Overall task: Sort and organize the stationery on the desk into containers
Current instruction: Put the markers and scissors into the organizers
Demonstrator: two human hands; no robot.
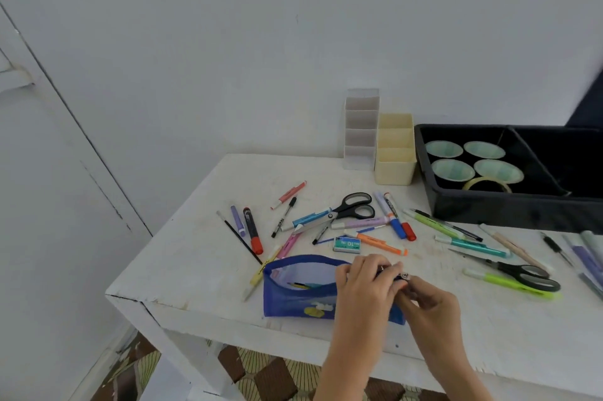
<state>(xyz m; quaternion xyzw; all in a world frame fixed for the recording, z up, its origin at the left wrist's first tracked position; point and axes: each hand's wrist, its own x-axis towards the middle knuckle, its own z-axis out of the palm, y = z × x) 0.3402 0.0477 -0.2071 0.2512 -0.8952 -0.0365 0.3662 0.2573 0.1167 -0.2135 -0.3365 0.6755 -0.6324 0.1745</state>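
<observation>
The head view hides the right end of the blue pouch [300, 291] behind both hands. The left hand [365, 283] curls over the pouch's top edge and grips it. The right hand [430, 302] seems to pinch the small metal zipper pull [405, 276], though it is tiny and blurred. The soft mesh pouch lies open near the front edge of the white painted desk [195, 286]; something yellow inside is hard to make out.

Pens and markers lie scattered behind it, with black-handled scissors [349, 211] and a small teal box [347, 244]. The frame cuts off the pens at the far right. A black plastic tray [489, 208] holds four pleated paper cups [443, 149] and a clear tape roll [487, 183].
</observation>
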